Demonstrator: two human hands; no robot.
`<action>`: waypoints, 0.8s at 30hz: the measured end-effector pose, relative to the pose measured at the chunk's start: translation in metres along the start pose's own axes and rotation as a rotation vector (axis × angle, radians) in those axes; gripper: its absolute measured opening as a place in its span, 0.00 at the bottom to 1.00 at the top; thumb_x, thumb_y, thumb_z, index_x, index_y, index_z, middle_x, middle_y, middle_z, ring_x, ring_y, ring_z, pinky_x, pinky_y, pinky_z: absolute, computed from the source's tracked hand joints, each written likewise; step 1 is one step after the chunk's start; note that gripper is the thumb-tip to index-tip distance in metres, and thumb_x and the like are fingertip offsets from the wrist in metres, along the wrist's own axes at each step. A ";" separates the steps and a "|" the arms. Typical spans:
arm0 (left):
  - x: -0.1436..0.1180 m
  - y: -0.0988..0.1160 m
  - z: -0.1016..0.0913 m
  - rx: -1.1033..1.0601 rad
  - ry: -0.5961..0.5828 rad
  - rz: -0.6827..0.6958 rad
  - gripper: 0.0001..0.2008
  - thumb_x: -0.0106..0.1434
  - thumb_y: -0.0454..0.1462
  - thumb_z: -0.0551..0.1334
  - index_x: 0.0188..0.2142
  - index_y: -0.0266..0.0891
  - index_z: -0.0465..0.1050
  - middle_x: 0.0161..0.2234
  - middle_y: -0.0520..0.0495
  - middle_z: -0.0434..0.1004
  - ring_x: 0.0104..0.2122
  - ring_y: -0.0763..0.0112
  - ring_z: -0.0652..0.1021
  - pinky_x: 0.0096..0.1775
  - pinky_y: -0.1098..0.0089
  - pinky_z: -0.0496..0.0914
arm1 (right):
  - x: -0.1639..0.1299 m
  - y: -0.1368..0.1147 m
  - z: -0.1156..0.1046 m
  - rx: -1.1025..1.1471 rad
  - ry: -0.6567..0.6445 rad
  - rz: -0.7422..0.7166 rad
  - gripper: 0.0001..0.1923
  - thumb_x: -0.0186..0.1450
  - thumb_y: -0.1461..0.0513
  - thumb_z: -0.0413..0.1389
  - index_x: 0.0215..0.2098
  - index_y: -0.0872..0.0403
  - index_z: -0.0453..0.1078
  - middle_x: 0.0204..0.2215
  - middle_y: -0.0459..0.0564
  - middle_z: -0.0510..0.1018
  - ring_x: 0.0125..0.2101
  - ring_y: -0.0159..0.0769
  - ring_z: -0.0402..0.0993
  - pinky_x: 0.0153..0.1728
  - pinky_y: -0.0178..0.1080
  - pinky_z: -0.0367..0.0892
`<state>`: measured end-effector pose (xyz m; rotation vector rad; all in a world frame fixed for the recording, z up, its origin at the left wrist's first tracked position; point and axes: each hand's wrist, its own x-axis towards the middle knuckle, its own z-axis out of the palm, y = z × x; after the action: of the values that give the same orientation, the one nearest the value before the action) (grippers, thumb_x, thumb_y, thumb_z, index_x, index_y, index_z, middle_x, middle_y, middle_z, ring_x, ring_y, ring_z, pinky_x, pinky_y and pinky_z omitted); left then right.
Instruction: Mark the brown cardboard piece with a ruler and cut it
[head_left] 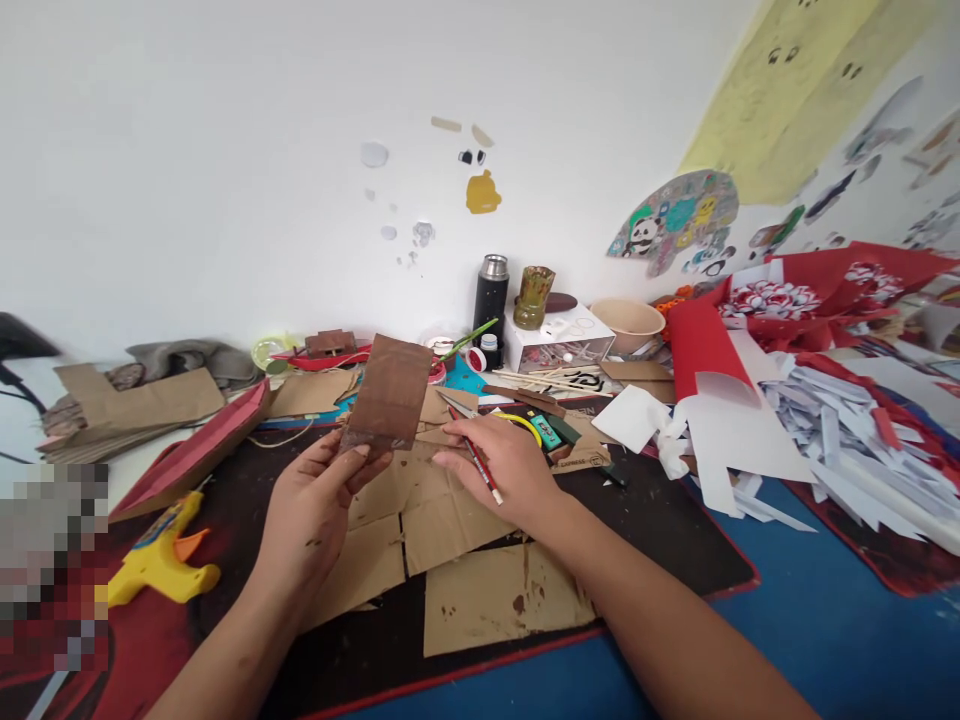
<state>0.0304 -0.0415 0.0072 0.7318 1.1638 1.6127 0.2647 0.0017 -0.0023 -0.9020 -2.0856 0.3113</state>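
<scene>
My left hand pinches the bottom edge of a brown-painted cardboard rectangle and holds it upright above the mat. To its right, my right hand has a red and black pencil between thumb and fingers, its white end slanting toward me. The pencil's front end is partly covered by my fingers. Below both hands lie flat pieces of plain cardboard. A nearer cardboard sheet carries brown paint stains.
A yellow glue gun lies at left, near a red-lined cardboard trough. Behind stand a black flask, a green-brown vase and a white box. Paper strips and red paper pile up at right.
</scene>
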 end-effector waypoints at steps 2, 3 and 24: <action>0.000 -0.002 0.000 0.000 -0.001 -0.003 0.16 0.50 0.41 0.83 0.38 0.41 0.87 0.46 0.44 0.90 0.43 0.62 0.87 0.46 0.65 0.85 | -0.001 0.001 0.003 -0.039 -0.057 0.011 0.19 0.78 0.48 0.64 0.55 0.52 0.83 0.46 0.57 0.90 0.46 0.49 0.86 0.48 0.47 0.76; -0.001 -0.003 0.000 0.004 0.002 -0.007 0.17 0.50 0.41 0.83 0.38 0.41 0.88 0.46 0.44 0.90 0.43 0.61 0.87 0.46 0.65 0.85 | -0.001 0.002 0.004 -0.054 -0.093 0.015 0.19 0.78 0.48 0.65 0.55 0.52 0.83 0.45 0.56 0.90 0.45 0.49 0.86 0.47 0.46 0.76; 0.020 0.004 -0.012 -0.197 0.166 0.093 0.18 0.47 0.38 0.85 0.35 0.40 0.85 0.35 0.51 0.89 0.31 0.71 0.84 0.34 0.73 0.82 | 0.007 -0.007 0.002 0.579 -0.061 0.459 0.09 0.73 0.54 0.64 0.39 0.50 0.80 0.30 0.44 0.85 0.30 0.35 0.78 0.35 0.37 0.68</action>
<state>0.0121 -0.0267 0.0053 0.5388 1.0810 1.8648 0.2566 0.0018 0.0041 -0.9970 -1.6682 1.1280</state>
